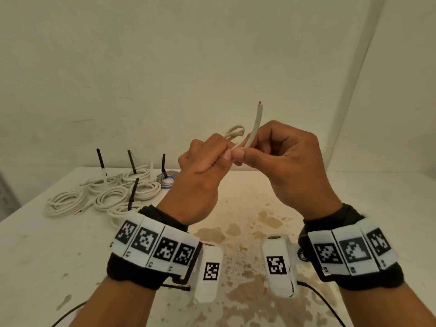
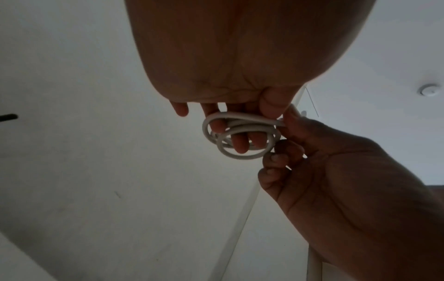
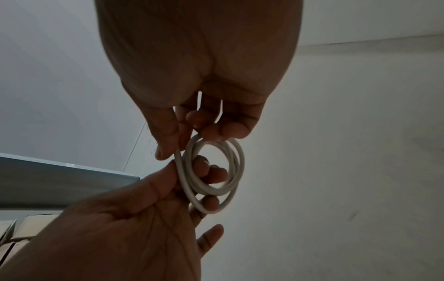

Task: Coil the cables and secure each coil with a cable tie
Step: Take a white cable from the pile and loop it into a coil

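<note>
Item: white cable [image 1: 254, 128], partly wound into a small coil [image 3: 216, 176], held in the air above the middle of the tabletop [image 1: 354, 197], near its far edge.

Left hand [image 1: 200, 171]: the coil is held with fingers passed through its loops [image 2: 240, 140] and the thumb pressed on the turns; grip closed on the coil.

Right hand [image 1: 290, 159]: the free end is pinched between thumb and forefinger, the tip with its red core standing up past the knuckles; grip closed on the cable.

Risks, as judged:
- The turns are loose and uneven; should the left thumb ease, they are likely to spring apart.
- The stiff free end may flick out if the pinch slackens.
- No tie is in either hand; one hand must be freed to fetch one, and the coil is then poorly held.

Finished coils [image 1: 113, 197], several bound with black ties [image 1: 132, 194], lie at the far left corner.

Room: the wall stands close behind the far edge. The stained middle and right of the tabletop offer setting-down space; the left corner is crowded.
</note>
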